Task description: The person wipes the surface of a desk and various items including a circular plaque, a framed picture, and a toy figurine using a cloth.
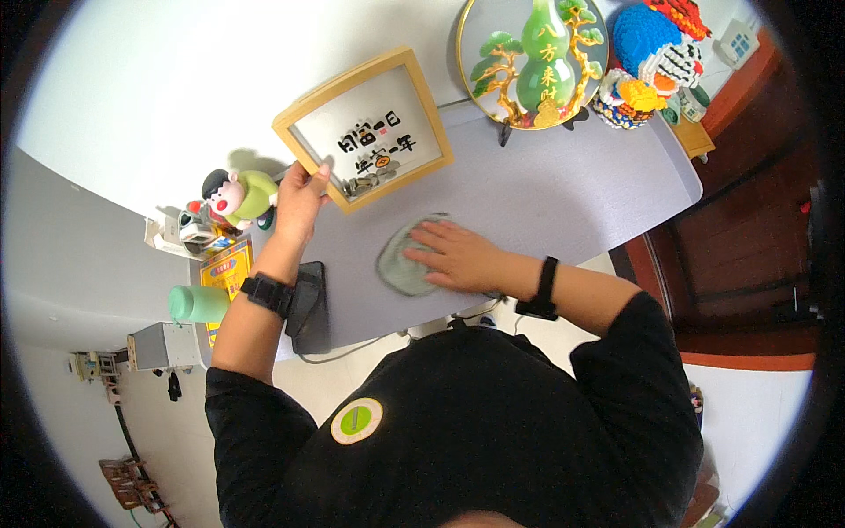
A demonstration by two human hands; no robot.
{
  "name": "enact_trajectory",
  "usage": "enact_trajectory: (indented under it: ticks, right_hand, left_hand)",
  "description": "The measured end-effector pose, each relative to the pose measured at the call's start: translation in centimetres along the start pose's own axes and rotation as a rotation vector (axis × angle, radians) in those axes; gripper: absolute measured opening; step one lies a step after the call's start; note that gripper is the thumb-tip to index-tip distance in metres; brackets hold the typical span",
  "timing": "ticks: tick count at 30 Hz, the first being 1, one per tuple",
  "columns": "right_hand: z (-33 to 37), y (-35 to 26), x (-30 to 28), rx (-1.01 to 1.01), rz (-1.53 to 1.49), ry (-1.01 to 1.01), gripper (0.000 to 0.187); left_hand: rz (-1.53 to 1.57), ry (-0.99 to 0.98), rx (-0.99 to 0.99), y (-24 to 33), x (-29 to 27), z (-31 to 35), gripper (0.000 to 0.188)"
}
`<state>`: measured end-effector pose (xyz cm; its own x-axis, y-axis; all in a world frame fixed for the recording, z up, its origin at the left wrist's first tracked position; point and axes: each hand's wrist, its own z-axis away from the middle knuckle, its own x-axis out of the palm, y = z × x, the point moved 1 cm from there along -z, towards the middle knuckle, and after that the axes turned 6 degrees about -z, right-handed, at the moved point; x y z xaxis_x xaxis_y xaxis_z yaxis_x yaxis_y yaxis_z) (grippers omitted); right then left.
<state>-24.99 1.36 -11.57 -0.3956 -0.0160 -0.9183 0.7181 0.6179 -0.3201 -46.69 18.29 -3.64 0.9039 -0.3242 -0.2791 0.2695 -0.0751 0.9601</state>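
Note:
My left hand (303, 201) grips the lower left corner of a wooden shadow-box frame (425, 106), thumb on its front edge. Behind the frame's glass are dark lettering and a small heap of coins (371, 179). The frame is tilted, its top leaning toward the wall. My right hand (462, 257) lies flat with fingers stretched out on a grey-green cloth (403, 264), pressing it against the grey desk top (554, 194). Part of the cloth is hidden under the palm.
At the left stand a cartoon figurine (246, 195), a mint-green bottle (195, 304), a yellow box (227, 268) and a black phone-like object (308, 304). A round gourd ornament (493, 84) and brick-built figures (651, 44) occupy the back right. A cable (343, 356) hangs by the front edge.

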Motion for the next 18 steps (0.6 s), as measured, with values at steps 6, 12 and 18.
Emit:
enact_trajectory:
  ticks: [6,12,18]
  right_hand:
    - [8.8,5.4,-1.7,0.402,0.181,0.123,0.048]
    - [18.5,13.9,-5.9,0.933,0.353,0.312,0.048]
    - [20.8,16.7,-7.7,1.342,0.402,0.342,0.056]
  left_hand:
    - [-0.037,0.012,0.073,-5.0,1.5,-4.9,0.029]
    - [-0.068,0.027,-0.008,-6.0,-0.1,-7.3,0.023]
    - [-0.020,0.004,0.045,-6.2,-1.0,-8.8,0.026]
